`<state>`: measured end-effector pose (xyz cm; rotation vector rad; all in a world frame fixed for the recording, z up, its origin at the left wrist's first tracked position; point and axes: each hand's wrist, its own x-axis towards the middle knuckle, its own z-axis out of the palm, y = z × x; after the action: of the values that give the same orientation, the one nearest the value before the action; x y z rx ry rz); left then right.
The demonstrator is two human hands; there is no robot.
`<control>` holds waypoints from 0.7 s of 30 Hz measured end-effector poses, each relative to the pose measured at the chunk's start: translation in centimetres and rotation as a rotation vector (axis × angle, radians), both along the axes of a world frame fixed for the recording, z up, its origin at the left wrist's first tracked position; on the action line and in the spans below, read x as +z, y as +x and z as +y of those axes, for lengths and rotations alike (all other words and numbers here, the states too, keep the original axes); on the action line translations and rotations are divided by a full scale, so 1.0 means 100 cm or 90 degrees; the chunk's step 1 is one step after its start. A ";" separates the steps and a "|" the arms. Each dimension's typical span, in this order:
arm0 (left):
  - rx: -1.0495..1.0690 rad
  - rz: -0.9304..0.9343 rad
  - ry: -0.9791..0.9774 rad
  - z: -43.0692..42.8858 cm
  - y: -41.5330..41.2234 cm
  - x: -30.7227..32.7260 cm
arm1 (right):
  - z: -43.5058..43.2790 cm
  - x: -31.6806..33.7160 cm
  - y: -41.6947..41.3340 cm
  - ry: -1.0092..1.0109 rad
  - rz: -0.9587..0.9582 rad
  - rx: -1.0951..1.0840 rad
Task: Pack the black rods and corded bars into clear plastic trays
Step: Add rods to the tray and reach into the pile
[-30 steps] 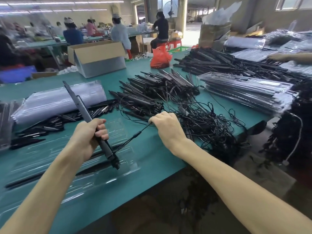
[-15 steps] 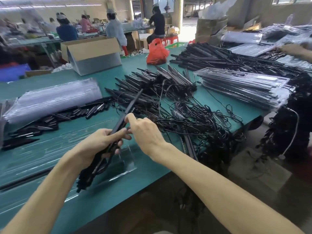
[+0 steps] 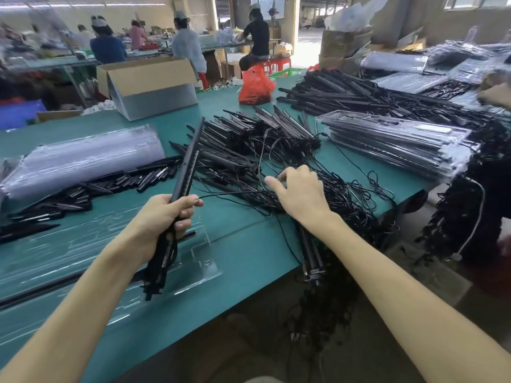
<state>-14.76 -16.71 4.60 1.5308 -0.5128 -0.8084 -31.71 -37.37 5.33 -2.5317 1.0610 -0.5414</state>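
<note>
The left hand [image 3: 166,217] clamps its fingers round a corded bar [image 3: 188,161], tilted up above the near clear tray [image 3: 204,261]. To the right, the right hand [image 3: 300,194], fingers loosely apart, touches the cord tangle [image 3: 348,192].

The left hand [image 3: 166,217] covered the middle of the corded bar [image 3: 190,158] it gripped. The right hand [image 3: 298,192] had its fingertips partly lost among the tangled cords [image 3: 345,194], so whether it pinched one could not be told. The clear tray [image 3: 199,261] ran off the left edge. The distant workers [image 3: 188,45] were blurred.
</note>
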 end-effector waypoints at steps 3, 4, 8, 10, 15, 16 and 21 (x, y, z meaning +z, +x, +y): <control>0.001 -0.004 0.020 0.002 0.001 -0.008 | -0.009 0.001 -0.004 0.077 -0.043 0.011; 0.005 -0.008 0.028 0.002 0.001 -0.010 | -0.011 0.001 -0.005 0.074 -0.015 0.021; 0.031 -0.037 0.058 -0.001 -0.002 -0.012 | -0.014 -0.002 -0.003 0.041 0.079 0.040; 0.039 -0.068 0.077 -0.001 -0.002 -0.011 | -0.019 -0.001 -0.003 0.047 0.074 0.058; 0.029 -0.134 0.115 -0.004 -0.008 -0.010 | -0.027 -0.006 -0.007 0.115 -0.086 0.073; 0.023 -0.135 0.119 -0.004 -0.009 -0.011 | -0.028 -0.007 -0.007 0.113 -0.129 0.057; 0.002 -0.152 0.150 -0.006 -0.014 -0.013 | -0.033 -0.007 -0.010 0.113 -0.316 -0.005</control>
<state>-16.19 -17.34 3.25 1.8584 -0.6062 -0.7063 -32.70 -40.63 4.63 -2.0807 0.8855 -0.9676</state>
